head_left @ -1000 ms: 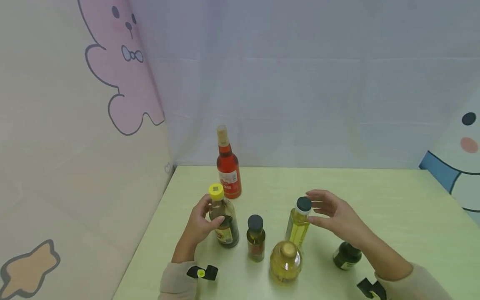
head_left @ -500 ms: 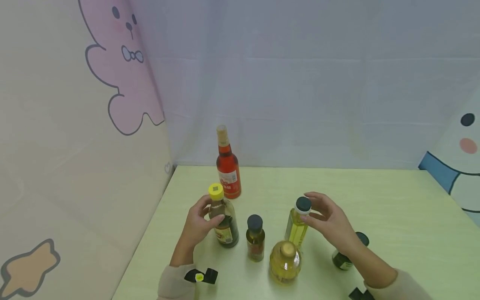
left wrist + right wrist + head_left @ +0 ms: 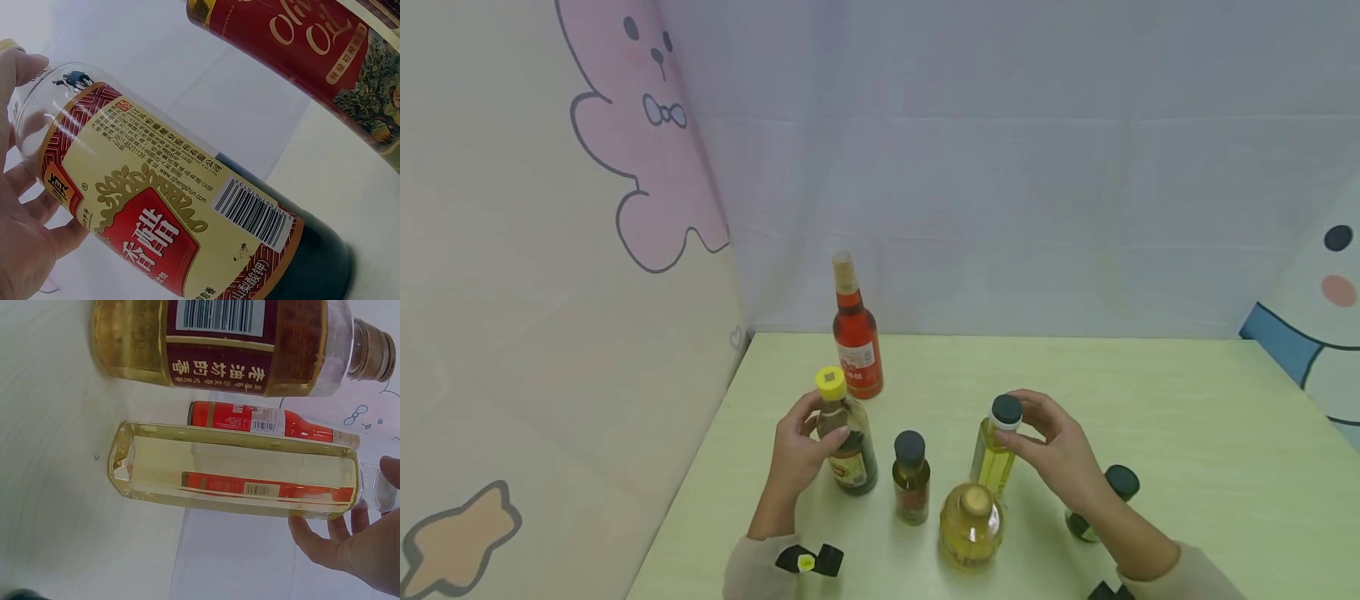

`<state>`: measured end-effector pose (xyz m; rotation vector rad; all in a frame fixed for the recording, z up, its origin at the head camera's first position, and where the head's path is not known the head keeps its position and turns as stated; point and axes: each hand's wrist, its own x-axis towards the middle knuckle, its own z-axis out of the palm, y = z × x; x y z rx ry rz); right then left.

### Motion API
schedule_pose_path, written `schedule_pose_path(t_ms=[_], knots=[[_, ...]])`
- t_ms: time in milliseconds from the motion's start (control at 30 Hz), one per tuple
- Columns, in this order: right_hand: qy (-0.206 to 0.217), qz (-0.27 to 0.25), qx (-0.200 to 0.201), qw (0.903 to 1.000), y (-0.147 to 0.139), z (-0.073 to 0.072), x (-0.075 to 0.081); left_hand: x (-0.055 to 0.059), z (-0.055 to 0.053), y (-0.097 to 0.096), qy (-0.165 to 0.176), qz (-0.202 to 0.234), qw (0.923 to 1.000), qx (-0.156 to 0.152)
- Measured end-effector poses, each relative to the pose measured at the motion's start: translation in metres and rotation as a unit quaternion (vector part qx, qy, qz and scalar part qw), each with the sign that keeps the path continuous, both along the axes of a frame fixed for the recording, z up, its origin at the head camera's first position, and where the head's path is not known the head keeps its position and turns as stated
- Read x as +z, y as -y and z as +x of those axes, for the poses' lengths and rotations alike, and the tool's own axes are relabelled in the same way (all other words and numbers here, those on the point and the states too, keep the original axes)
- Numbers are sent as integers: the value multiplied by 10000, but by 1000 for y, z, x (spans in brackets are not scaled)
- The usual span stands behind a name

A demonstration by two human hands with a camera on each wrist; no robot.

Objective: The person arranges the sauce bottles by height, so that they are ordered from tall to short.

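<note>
On the left, my left hand (image 3: pixel 797 446) grips a vinegar bottle (image 3: pixel 852 467) with a yellow cap and dark liquid. Its patterned label (image 3: pixel 181 206) fills much of the left wrist view, with fingers around the bottle's upper part. My right hand (image 3: pixel 1052 446) holds the neck of a square-sided bottle of pale yellow oil (image 3: pixel 995 461) with a dark green cap. In the right wrist view the thumb and fingers lie about the neck of that oil bottle (image 3: pixel 244 472). Both bottles look upright on the table.
A small dark-capped olive oil bottle (image 3: pixel 912 483) and a round gold-capped oil bottle (image 3: pixel 972 529) stand between the hands. The red bottle (image 3: pixel 857 350) is at the back left. A dark-capped bottle (image 3: pixel 1122 482) sits partly behind the right forearm. Curtains (image 3: pixel 1000 208) edge the table (image 3: pixel 1150 392).
My right hand has moved left and closed its fingers around the neck of the yellow oil bottle. The left hand stays on the vinegar bottle, and the bottles have not visibly moved.
</note>
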<state>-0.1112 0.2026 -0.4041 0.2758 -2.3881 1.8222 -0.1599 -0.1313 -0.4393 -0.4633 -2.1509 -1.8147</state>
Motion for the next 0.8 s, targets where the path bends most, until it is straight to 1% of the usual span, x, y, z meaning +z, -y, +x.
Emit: schedule_pose_path(t_ms=[33, 167, 200, 267, 400, 633, 700, 800], knots=[[-7, 30, -19, 10000, 0, 0, 0, 1, 0, -1, 34, 7, 10000, 58], [39, 21, -20, 10000, 1, 0, 0, 20, 10, -6, 69, 12, 9998, 183], [62, 35, -35, 10000, 1, 0, 0, 21, 10, -7, 91, 14, 9997, 206], [118, 55, -60, 9999, 1, 0, 1, 21, 10, -8, 64, 34, 9997, 216], [176, 100, -90, 9998, 0, 0, 1, 5, 1, -7, 121, 179, 9994, 279], [140, 86, -75, 9998, 0, 0, 1, 16, 1, -17, 175, 249, 9991, 297], [140, 46, -56, 9999, 0, 0, 0, 15, -2, -19, 236, 223, 9989, 328], [141, 19, -53, 9999, 0, 0, 0, 10, -7, -20, 340, 177, 9986, 363]])
